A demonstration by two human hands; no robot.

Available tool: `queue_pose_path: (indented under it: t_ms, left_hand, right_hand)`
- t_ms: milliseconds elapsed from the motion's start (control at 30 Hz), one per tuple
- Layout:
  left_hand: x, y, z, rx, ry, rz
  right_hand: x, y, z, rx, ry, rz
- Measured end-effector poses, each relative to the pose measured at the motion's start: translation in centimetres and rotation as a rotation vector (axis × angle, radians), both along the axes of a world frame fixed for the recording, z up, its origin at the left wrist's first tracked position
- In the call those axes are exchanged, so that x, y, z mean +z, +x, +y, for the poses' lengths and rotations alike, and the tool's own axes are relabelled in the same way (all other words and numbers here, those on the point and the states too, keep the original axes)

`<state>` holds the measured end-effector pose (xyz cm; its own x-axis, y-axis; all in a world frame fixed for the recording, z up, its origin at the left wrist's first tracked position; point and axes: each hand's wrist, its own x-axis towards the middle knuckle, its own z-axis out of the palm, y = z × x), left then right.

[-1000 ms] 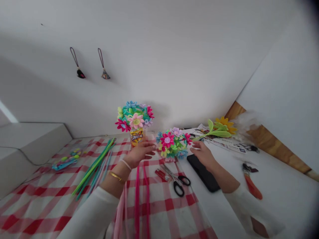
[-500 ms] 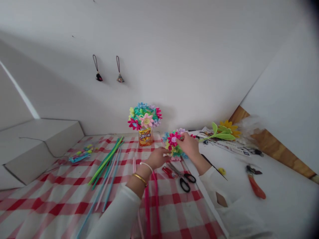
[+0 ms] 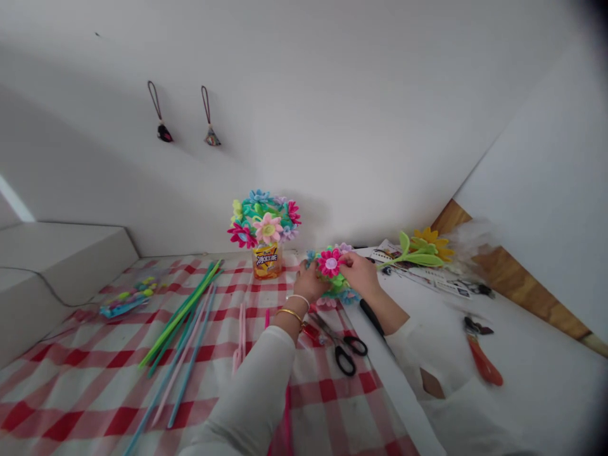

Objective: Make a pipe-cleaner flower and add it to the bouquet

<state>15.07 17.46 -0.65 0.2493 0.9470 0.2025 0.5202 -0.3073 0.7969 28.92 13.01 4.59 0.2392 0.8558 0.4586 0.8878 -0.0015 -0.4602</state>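
A bunch of felt and pipe-cleaner flowers (image 3: 332,272) with a magenta bloom on top sits between my hands. My left hand (image 3: 310,283) grips its left side, and my right hand (image 3: 360,273) pinches it from the right, near the magenta bloom. Its stems are hidden behind my fingers. Just left of it stands a finished-looking flower bunch (image 3: 264,221) in an orange printed cup (image 3: 266,261). Below my left wrist lie black-handled scissors (image 3: 342,350) and a small red item (image 3: 313,334).
Loose green, blue and pink pipe cleaners (image 3: 183,323) lie on the red-checked tablecloth (image 3: 71,405), beside a bead packet (image 3: 127,297). On the white tabletop are orange-handled pliers (image 3: 482,358), a felt sunflower (image 3: 430,244) and printed papers (image 3: 418,275). A white wall stands behind.
My left hand has moved up and right from below the flower bunch and now grips it beside my right hand. The view has shifted slightly.
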Motion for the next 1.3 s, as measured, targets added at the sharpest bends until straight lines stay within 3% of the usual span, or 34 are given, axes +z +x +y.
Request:
queue_pose_path:
  t_ms: [267, 400, 633, 800, 1033, 1300]
  left_hand:
    - [-0.9, -0.5, 2.1, -0.031, -0.033, -0.122]
    - [-0.5, -0.8, 2.1, -0.031, -0.038, -0.175]
    - [0.5, -3.3, 1.8, -0.051, -0.069, -0.267]
    - [1.4, -3.8, 0.7, -0.139, 0.035, -0.293]
    - [3.0, -3.0, -2.0, -0.285, 0.181, -0.197]
    - [1.8, -2.7, -3.1, -0.370, 0.389, 0.128]
  right_hand:
    - [-0.8, 3.3, -0.2, 0.194, -0.044, 0.005]
    - [-1.2, 3.3, -0.5, 0.215, -0.030, 0.005]
    - [-0.3, 2.6, -1.2, 0.232, -0.015, 0.010]
    - [0.0, 3.0, -2.0, 0.241, 0.013, 0.048]
    - [0.7, 5.4, -2.2, 0.103, 0.082, 0.105]
    - [0.2, 3.8, -0.2, 0.170, 0.023, 0.176]
